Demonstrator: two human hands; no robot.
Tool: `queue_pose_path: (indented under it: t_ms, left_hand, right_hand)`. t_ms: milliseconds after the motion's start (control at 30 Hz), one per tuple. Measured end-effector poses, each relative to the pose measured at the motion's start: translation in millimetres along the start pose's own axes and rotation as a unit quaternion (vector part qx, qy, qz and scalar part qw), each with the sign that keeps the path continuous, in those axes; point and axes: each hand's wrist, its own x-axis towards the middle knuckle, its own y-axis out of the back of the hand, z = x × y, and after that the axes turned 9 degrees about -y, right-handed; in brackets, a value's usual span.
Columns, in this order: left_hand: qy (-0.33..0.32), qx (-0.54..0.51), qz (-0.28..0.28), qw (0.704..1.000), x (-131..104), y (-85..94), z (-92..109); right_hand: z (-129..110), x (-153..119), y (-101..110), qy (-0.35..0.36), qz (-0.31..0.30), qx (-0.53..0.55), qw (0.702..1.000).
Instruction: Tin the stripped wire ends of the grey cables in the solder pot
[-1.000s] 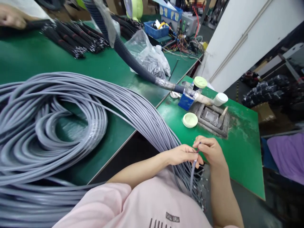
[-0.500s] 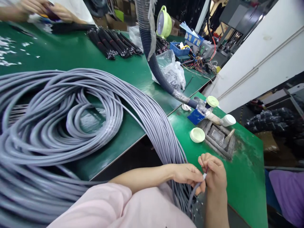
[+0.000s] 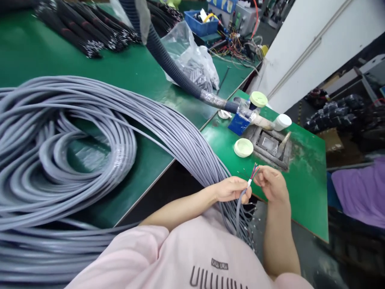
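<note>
My left hand (image 3: 234, 189) is closed on the end of a grey cable (image 3: 238, 214), just below its white band (image 3: 249, 182). Thin coloured wires (image 3: 254, 170) fan out from that end, red, blue and green among them. At their right side is my right hand (image 3: 270, 180), its fingers pinched round one or more of the wires. A thick bundle of grey cables (image 3: 183, 132) runs from big coils on the left down past my left hand.
On the green table (image 3: 309, 192) ahead are a soldering pot (image 3: 269, 144), a pale green lid (image 3: 243, 147), a white jar (image 3: 282, 122) and a blue box (image 3: 239, 123). A ribbed hose (image 3: 174, 68) hangs above. Another person's purple sleeve (image 3: 361, 192) is at the right.
The coloured wires now show spread above the white band, where the fingers hid them before. The view has shifted, and the other person's hands at the upper left are out of sight.
</note>
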Motion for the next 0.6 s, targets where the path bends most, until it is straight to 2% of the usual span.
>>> queue_pose_path:
  t_ms: [67, 133, 300, 400, 467, 533, 600]
  left_hand:
    - [0.007, 0.003, -0.002, 1.000, 0.3, -3.1, 0.0]
    - [0.014, 0.014, -0.006, 1.000, 0.6, -5.5, -0.3]
    - [0.004, 0.017, -0.014, 1.000, 0.4, -7.6, 1.9]
    - [-0.029, -0.008, -0.005, 1.000, 0.7, -7.9, 6.5]
    - [-0.041, -0.017, 0.016, 0.999, 1.1, -7.4, 9.9]
    - [-0.049, -0.018, 0.036, 0.998, 1.6, -5.7, 12.9]
    - [-0.058, -0.012, 0.052, 0.997, 2.0, -2.0, 14.9]
  right_hand:
    - [-2.0, -4.1, -2.8, -0.031, -0.028, -0.039, 0.998]
    - [-5.0, -5.7, -9.0, -0.033, -0.027, -0.055, 0.998]
    - [-3.9, -1.0, -25.8, 0.018, 0.008, 0.000, 1.000]
    - [6.9, 3.4, -28.1, 0.054, 0.027, 0.035, 0.998]
    - [13.3, 2.9, -25.9, 0.073, 0.042, 0.015, 0.996]
    - [14.6, -3.4, -21.9, 0.100, 0.082, -0.040, 0.991]
    - [9.7, -15.8, -17.1, 0.146, 0.168, -0.100, 0.970]
